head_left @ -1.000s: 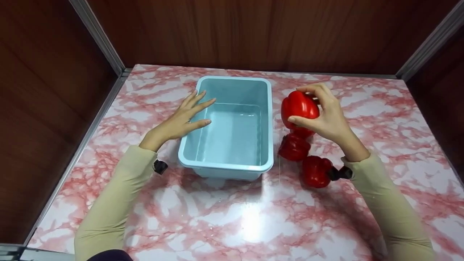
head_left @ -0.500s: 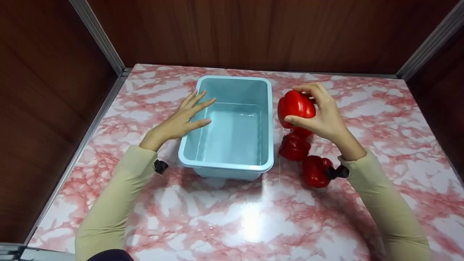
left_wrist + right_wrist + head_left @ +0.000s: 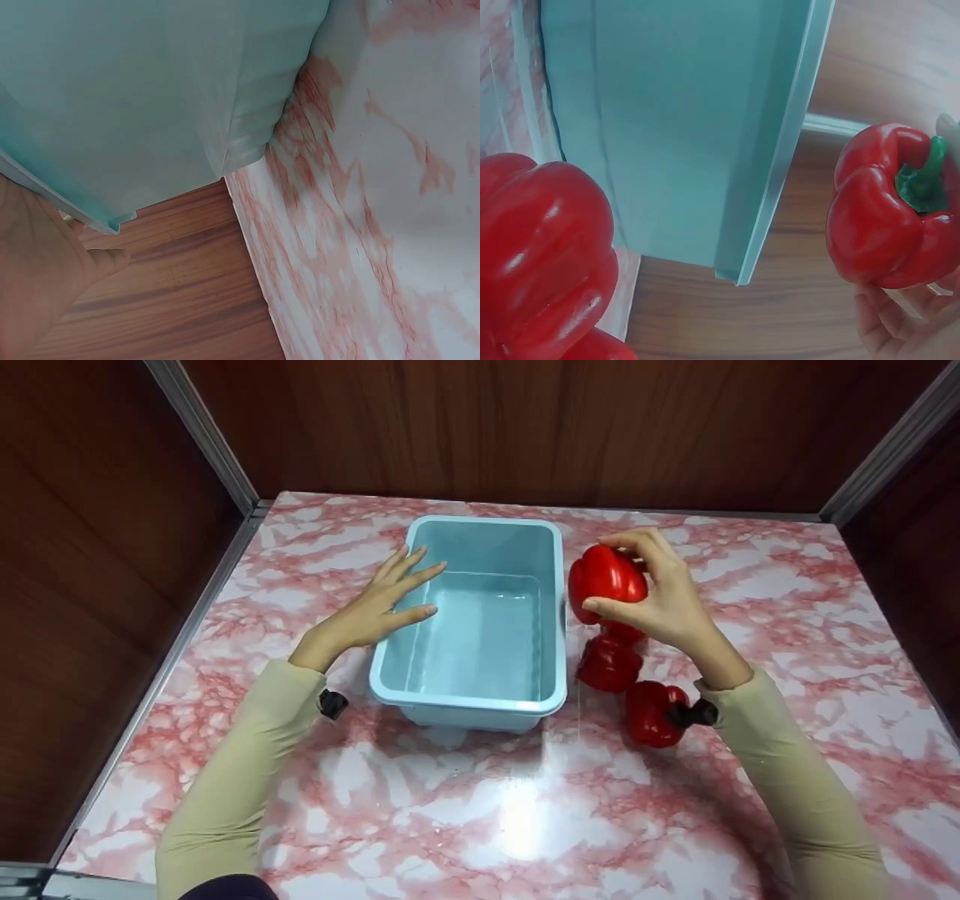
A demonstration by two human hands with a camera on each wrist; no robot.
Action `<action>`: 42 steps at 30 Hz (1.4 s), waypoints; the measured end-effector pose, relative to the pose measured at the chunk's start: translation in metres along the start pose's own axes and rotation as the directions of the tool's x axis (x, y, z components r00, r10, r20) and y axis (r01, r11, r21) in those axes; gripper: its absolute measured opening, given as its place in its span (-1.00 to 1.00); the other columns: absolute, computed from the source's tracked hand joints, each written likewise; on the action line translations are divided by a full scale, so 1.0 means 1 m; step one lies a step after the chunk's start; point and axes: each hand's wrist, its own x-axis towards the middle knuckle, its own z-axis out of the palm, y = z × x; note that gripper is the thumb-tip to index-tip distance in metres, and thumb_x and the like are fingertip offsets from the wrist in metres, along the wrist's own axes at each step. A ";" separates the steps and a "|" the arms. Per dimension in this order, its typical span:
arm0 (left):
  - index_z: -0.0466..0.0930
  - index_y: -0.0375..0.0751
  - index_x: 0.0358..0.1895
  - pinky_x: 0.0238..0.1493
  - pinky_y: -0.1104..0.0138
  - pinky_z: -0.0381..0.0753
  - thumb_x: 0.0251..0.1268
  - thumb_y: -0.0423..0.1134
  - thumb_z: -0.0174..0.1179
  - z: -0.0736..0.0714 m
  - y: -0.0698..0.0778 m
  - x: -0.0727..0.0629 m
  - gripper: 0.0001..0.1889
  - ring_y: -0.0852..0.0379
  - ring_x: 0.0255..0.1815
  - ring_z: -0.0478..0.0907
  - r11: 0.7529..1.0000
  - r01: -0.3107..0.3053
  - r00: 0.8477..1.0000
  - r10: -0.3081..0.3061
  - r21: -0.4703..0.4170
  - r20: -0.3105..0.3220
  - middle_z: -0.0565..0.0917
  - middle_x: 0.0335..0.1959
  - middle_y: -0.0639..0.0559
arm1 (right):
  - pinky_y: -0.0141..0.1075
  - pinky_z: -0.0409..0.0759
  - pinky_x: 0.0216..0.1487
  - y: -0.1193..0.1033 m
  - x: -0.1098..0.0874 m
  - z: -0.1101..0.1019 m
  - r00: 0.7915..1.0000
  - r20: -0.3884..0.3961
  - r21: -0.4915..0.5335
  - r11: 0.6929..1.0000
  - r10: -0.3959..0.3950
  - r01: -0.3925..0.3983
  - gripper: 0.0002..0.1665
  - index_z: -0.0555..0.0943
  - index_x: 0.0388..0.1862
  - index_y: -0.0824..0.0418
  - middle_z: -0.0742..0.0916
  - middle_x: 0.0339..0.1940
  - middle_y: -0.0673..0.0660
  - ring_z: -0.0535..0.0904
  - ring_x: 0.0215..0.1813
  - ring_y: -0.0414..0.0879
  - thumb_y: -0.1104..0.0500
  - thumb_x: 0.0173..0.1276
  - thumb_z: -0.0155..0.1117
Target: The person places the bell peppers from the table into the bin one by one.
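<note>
A light blue plastic tub (image 3: 466, 705) stands on the table. My left hand (image 3: 367, 611) lies over its left rim with fingers spread; in the left wrist view that hand (image 3: 37, 277) is right by the rim. My right hand (image 3: 664, 600) grips a red bell pepper (image 3: 604, 577) between thumb and fingers, raised just off the tub's right side. Its green stem shows on the held pepper (image 3: 885, 210) in the right wrist view. Under and in front of the right hand lie more red peppers: one partly hidden (image 3: 624, 633), a middle one (image 3: 609, 664) and a nearer one (image 3: 651, 716).
The table (image 3: 450, 825) has a pink and white marbled top. Brown wood-grain panels (image 3: 525, 435) enclose it at the back and sides. A black wrist camera (image 3: 694, 712) partly covers the nearest pepper.
My right hand has moved slightly left with the bell pepper, bringing it closer to the tub's right rim. The left hand, tub and other peppers have stayed in place.
</note>
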 end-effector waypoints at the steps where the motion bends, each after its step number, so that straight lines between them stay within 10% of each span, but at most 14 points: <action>1: 0.01 0.40 0.42 0.34 -0.20 -0.27 0.28 0.27 -0.07 0.000 0.000 0.000 -0.36 0.08 0.49 -0.49 1.000 0.000 1.000 0.000 0.000 0.000 -0.19 0.51 0.14 | -0.11 0.49 -0.03 0.000 0.000 0.000 1.000 0.001 0.001 1.000 0.002 -0.002 -0.24 0.49 0.16 0.03 0.53 0.04 -0.07 0.40 0.03 -0.21 0.01 -0.09 0.54; 42: 0.02 0.34 0.43 0.33 -0.22 -0.29 0.28 0.27 -0.07 0.000 -0.002 0.000 -0.34 0.07 0.49 -0.50 1.000 -0.003 1.000 0.003 -0.004 0.002 -0.20 0.52 0.09 | -0.17 0.47 -0.01 -0.021 0.005 0.009 0.999 0.021 0.023 0.999 -0.026 0.025 -0.23 0.47 0.17 0.11 0.52 0.07 0.06 0.40 0.05 -0.14 0.11 -0.09 0.54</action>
